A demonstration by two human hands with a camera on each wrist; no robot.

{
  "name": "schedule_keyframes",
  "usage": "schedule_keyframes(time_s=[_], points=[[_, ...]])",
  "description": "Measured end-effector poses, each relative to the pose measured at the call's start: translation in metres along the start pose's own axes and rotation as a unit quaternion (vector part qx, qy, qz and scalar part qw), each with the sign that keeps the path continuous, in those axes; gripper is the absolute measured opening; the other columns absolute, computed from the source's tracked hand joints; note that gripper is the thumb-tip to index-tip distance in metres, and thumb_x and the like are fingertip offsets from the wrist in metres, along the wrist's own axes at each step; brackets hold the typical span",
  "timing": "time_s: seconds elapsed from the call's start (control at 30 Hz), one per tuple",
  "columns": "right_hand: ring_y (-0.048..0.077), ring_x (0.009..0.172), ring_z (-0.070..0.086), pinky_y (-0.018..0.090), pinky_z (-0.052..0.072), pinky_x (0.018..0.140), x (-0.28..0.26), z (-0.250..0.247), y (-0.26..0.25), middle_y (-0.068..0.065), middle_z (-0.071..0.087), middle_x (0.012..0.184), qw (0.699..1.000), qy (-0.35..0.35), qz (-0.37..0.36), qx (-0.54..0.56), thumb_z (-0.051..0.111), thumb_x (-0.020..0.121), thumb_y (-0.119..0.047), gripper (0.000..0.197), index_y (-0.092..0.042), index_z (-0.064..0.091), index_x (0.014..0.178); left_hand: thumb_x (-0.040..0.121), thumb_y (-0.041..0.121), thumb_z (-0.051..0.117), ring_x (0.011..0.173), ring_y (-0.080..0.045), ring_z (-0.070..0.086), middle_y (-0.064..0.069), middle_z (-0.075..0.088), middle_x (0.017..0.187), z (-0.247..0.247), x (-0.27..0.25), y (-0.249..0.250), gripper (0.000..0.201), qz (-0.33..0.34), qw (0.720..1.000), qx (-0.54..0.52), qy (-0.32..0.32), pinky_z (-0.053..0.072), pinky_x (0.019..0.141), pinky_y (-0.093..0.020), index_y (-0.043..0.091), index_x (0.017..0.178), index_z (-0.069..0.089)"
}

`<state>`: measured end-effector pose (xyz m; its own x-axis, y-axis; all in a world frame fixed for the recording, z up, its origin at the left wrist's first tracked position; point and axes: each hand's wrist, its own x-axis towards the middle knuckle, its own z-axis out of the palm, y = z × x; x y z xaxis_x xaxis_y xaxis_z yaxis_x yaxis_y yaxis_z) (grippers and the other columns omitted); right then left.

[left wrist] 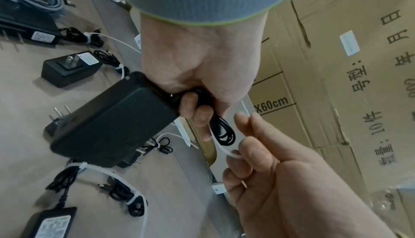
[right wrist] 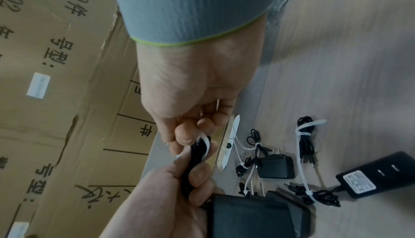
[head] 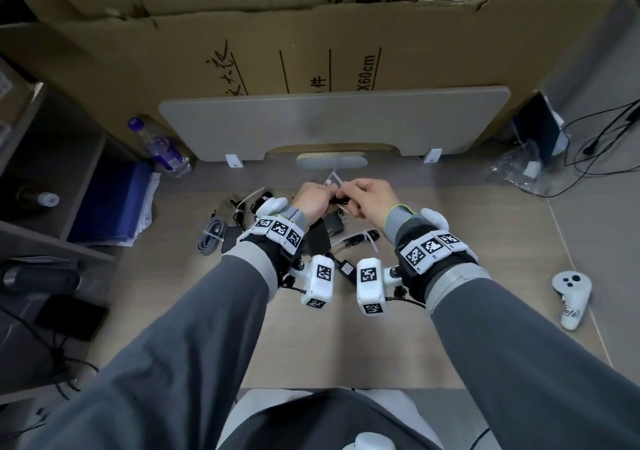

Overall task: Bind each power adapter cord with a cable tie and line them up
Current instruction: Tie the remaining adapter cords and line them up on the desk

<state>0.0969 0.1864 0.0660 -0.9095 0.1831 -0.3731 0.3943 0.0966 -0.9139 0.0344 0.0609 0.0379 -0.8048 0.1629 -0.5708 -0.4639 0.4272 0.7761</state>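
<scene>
Left wrist view: left hand (left wrist: 197, 74) grips the coiled cord (left wrist: 224, 131) beside its black adapter (left wrist: 112, 126), lifted above the desk (left wrist: 202, 197), so the right hand (left wrist: 280, 179) can pinch the white cable tie (left wrist: 221, 148) and wrap it round.

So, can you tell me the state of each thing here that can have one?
left hand, grips the adapter and its cord.
right hand, pinches the cable tie.
adapter, lifted, held in the air.
cord, coiled into a bundle.
cable tie, bent round the cord; locked or not, cannot tell.
other adapters, lying flat, cords already tied, tie tails long.
</scene>
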Motion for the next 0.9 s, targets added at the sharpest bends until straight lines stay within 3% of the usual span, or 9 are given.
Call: schedule_keyframes(time_s=[0.13,0.27,0.37,0.5,0.63,0.77,0.9], points=[[0.008,0.032,0.038,0.014,0.032,0.041,-0.002,0.002,0.002,0.005,0.051,0.042,0.997,-0.027,0.057,-0.045,0.055,0.098,-0.017,0.026,-0.008,0.063,0.075,0.094,0.022,0.057,0.06,-0.022,0.055,-0.012,0.064,0.072,0.001,-0.003,-0.001,0.023,-0.01,0.996,0.087,-0.036,0.041,0.055,-0.022,0.006,0.082,0.068],[0.011,0.034,0.04,0.022,0.029,0.045,-0.002,0.003,-0.001,0.005,0.055,0.04,0.99,-0.052,0.113,-0.06,0.055,0.095,-0.01,0.027,-0.005,0.062,0.07,0.088,0.025,0.062,0.067,-0.022,0.059,-0.017,0.072,0.086,0.001,-0.005,-0.007,0.028,-0.008,0.992,0.112,-0.064,0.046,0.066,-0.031,0.001,0.089,0.073],[0.01,0.031,0.043,0.018,0.031,0.041,-0.005,0.003,-0.009,0.007,0.054,0.04,0.991,-0.044,0.116,-0.054,0.055,0.092,-0.005,0.025,-0.002,0.061,0.069,0.082,0.038,0.063,0.068,-0.023,0.06,-0.014,0.075,0.086,0.001,-0.004,-0.012,0.036,-0.012,0.993,0.104,-0.061,0.046,0.069,-0.031,0.005,0.088,0.075],[0.017,0.041,0.042,0.022,0.031,0.046,-0.011,0.006,-0.016,0.004,0.052,0.038,0.992,-0.041,0.104,-0.064,0.055,0.092,-0.01,0.029,-0.005,0.06,0.064,0.091,0.033,0.06,0.069,-0.024,0.058,-0.017,0.072,0.087,-0.003,-0.006,-0.009,0.032,-0.003,0.995,0.073,-0.063,0.043,0.068,-0.032,0.004,0.087,0.073],[0.012,0.039,0.045,0.013,0.035,0.041,-0.013,0.006,-0.016,0.003,0.051,0.037,0.994,-0.028,0.089,-0.061,0.052,0.09,-0.008,0.027,-0.004,0.059,0.064,0.093,0.03,0.059,0.068,-0.023,0.056,-0.012,0.065,0.082,-0.004,-0.006,-0.006,0.023,-0.008,0.995,0.066,-0.07,0.042,0.064,-0.03,0.01,0.086,0.068],[0.013,0.041,0.047,0.014,0.037,0.043,-0.011,0.007,-0.012,0.005,0.053,0.038,0.993,-0.012,0.093,-0.067,0.053,0.088,-0.011,0.027,-0.007,0.061,0.062,0.097,0.029,0.056,0.065,-0.02,0.055,-0.011,0.063,0.085,-0.006,-0.006,-0.007,0.021,-0.008,0.994,0.069,-0.081,0.041,0.059,-0.026,0.012,0.091,0.067],[0.014,0.042,0.048,0.013,0.037,0.043,-0.012,0.006,-0.013,0.005,0.054,0.039,0.994,-0.013,0.088,-0.061,0.053,0.088,-0.012,0.026,-0.006,0.061,0.063,0.097,0.032,0.055,0.075,-0.022,0.057,-0.012,0.065,0.09,-0.007,-0.005,-0.008,0.022,-0.005,0.994,0.073,-0.087,0.044,0.07,-0.031,0.014,0.091,0.067]])
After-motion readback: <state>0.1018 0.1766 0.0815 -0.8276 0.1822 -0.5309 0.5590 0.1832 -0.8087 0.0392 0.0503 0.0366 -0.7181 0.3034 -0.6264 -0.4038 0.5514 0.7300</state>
